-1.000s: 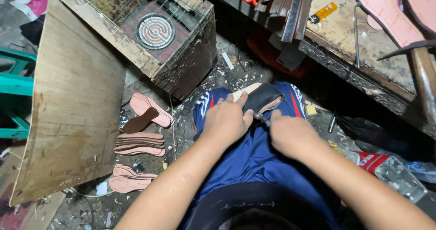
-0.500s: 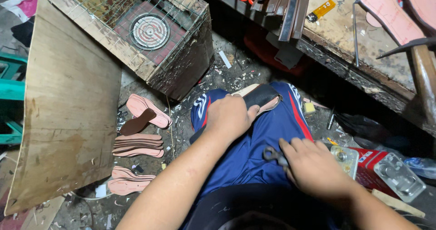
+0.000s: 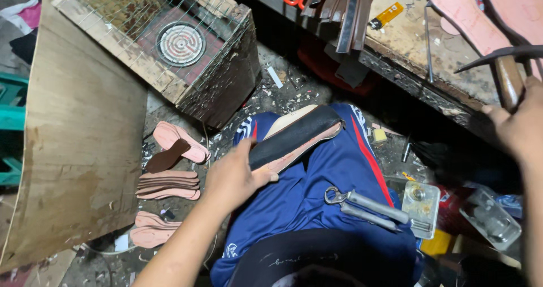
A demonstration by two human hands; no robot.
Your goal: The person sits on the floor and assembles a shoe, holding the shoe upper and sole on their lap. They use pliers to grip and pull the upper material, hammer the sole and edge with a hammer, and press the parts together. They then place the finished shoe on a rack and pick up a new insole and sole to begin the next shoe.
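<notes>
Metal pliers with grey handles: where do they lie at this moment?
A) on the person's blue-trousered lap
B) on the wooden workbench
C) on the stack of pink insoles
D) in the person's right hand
A: the metal pliers with grey handles rest on the blue-trousered lap, with neither hand touching them.

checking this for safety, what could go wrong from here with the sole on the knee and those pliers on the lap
The pliers lie loose on the sloping thigh, with neither hand on them; they might slide off onto the littered floor. The left hand alone pins the shoe sole on the knee, so it could shift. The right hand grips a hammer at the crowded workbench; lifting it could knock things lying nearby.
</notes>
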